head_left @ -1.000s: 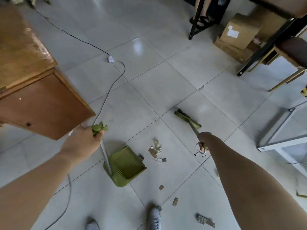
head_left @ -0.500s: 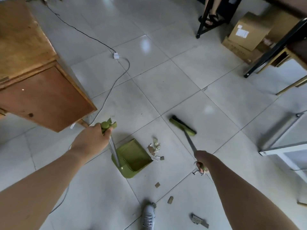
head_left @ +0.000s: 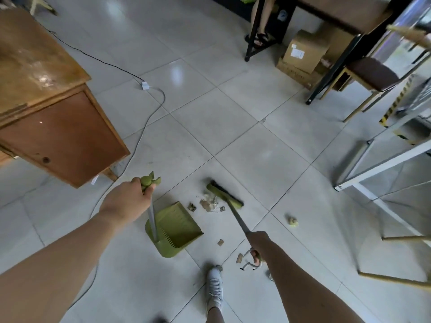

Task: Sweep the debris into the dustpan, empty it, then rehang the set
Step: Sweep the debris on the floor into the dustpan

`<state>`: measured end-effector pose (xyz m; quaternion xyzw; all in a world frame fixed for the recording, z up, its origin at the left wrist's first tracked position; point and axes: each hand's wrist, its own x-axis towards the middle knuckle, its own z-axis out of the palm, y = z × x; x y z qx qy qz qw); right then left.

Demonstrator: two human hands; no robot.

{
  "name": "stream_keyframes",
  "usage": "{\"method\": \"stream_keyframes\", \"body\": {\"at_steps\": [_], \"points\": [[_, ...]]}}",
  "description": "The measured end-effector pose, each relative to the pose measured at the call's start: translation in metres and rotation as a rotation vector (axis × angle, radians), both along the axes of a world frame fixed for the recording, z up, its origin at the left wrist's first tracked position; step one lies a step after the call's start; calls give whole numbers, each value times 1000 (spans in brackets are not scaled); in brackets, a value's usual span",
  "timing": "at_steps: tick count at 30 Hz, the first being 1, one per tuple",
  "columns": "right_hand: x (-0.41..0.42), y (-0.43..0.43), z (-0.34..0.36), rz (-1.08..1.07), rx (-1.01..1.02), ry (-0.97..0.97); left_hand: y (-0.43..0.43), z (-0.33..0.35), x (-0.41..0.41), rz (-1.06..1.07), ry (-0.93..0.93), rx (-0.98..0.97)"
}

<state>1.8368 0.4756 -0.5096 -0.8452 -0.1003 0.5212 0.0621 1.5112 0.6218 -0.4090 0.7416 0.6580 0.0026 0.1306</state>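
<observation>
Because the left hand (head_left: 127,201) only grips the upright handle of the green plastic dustpan (head_left: 176,228) at lower centre, the green broom (head_left: 224,195) gripped by the right hand (head_left: 257,247) may push the torn paper debris (head_left: 208,203) past its mouth or shove it back.

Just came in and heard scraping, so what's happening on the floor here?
A person is sweeping. The left hand grips the handle top of a green dustpan standing on the tiles; the right hand holds a broom, its head beside a small debris pile just off the pan's mouth. The pan looks empty, and a few scraps lie near the shoe.
</observation>
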Motion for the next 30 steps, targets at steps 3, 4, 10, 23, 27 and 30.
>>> {"method": "stream_keyframes", "body": {"at_steps": [3, 4, 10, 23, 27, 30], "points": [[-8, -21, 7, -81, 90, -18, -21, 2, -23, -8, -4, -8], [-10, -29, 11, -92, 113, -31, -29, 3, -30, -10, 3, -1], [21, -74, 43, -206, 216, -88, -67, 8, -45, -39, 11, -26], [170, -123, 40, -250, 72, -194, -117, -3, 28, 4, 55, -3], [215, -138, 21, -242, 39, -138, -139, -12, 66, 15, 85, 71], [239, -149, 10, -275, 27, -32, -166, -20, 94, 27, 114, 108]]}}
